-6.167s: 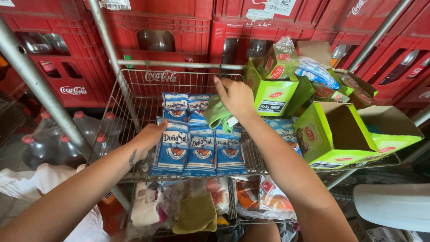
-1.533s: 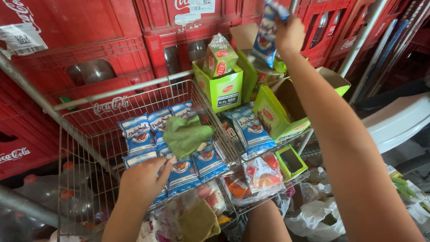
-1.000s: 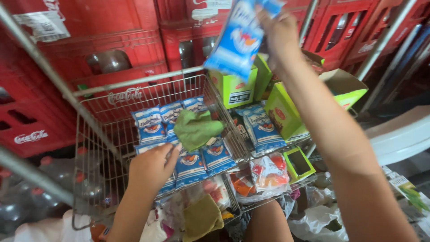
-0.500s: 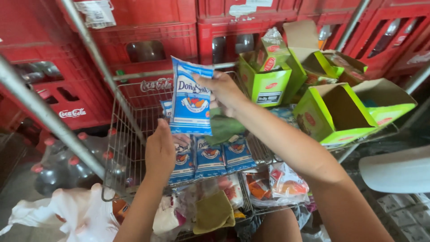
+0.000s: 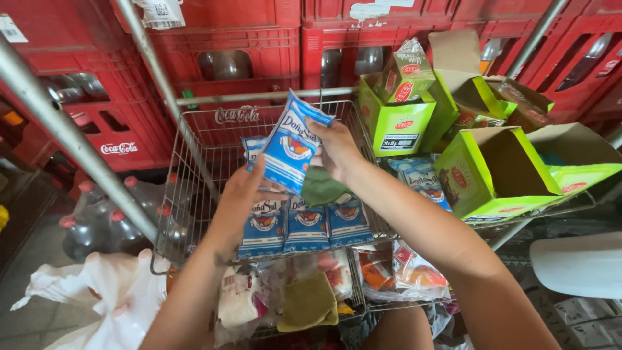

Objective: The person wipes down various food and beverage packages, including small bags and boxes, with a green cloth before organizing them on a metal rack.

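Left hand (image 5: 241,201) and right hand (image 5: 337,150): both bare, no gloves, rings or watch visible; forearms uncovered to the frame edge, no sleeves in view

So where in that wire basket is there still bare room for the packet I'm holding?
The left half of the wire basket shows bare mesh, between its left wall and the row of blue packets. The front middle is crowded with that row and a green cloth. Both hands hold the raised packet.
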